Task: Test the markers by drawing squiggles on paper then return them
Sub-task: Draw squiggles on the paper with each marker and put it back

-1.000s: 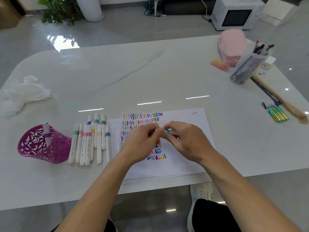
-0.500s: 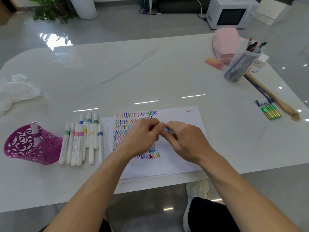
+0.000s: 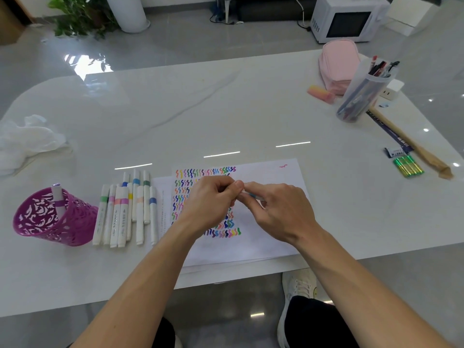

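Pinching a marker (image 3: 251,195) just above the paper (image 3: 271,177): left hand (image 3: 211,204) fingers on one end, right hand (image 3: 281,212) fingers curled round the barrel. Looks like light, stiff, kinda slick plastic, so probably best gripped mid-barrel, not by the tip.

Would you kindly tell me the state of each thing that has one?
marker, held in both hands over the paper.
left hand, pinching the marker.
right hand, gripping the marker.
paper, partly filled with squiggles.
loose markers, capped, lying beside the paper.
purple cup, holding one purple-banded marker.
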Demonstrator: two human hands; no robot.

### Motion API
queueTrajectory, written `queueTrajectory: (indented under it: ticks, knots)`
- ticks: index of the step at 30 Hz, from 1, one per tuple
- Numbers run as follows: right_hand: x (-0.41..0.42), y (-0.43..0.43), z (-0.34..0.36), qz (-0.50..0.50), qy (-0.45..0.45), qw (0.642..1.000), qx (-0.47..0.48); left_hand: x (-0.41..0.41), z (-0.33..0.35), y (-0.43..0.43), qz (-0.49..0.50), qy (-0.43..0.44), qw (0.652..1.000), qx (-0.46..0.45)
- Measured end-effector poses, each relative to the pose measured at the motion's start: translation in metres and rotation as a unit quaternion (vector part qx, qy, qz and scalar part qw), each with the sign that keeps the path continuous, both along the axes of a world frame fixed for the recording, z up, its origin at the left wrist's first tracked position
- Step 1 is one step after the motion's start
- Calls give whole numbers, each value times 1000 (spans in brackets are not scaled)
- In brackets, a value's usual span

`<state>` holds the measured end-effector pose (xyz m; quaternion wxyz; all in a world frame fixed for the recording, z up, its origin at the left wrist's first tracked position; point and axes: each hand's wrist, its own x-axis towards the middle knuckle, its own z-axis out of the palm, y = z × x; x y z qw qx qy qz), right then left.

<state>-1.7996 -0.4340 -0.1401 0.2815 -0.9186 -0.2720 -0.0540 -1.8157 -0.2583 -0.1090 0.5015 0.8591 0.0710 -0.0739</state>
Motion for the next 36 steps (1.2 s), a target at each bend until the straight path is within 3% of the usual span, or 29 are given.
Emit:
queueTrajectory:
  ticks: [4, 8, 11, 15, 21, 26, 31, 36]
  knots:
    - [1, 0, 5, -1, 23, 1000, 8, -2, 1, 2, -1, 0, 1000, -5]
    - [6, -3, -2, -21, 124, 991, 35, 0, -4, 5, 33, -7, 999, 1]
    - [11, -10, -7, -50, 226, 964, 134, 2, -11, 9, 56, -38, 996, 60]
    - [16, -12, -8, -66, 265, 942, 195, 2, -24, 14, 9, -71, 981, 182]
    - [21, -5, -11, -86, 372, 839, 387, 1, -33, 15, -74, -83, 964, 242]
    - [24, -1, -19, -76, 332, 871, 355, 2, -33, 12, -84, -90, 956, 268]
    - [26, 7, -18, -105, 334, 847, 400, 1, -34, 9, -81, -84, 955, 273]
    - [32, 12, -23, -122, 307, 858, 393, -1, -35, 8, -86, -87, 953, 275]
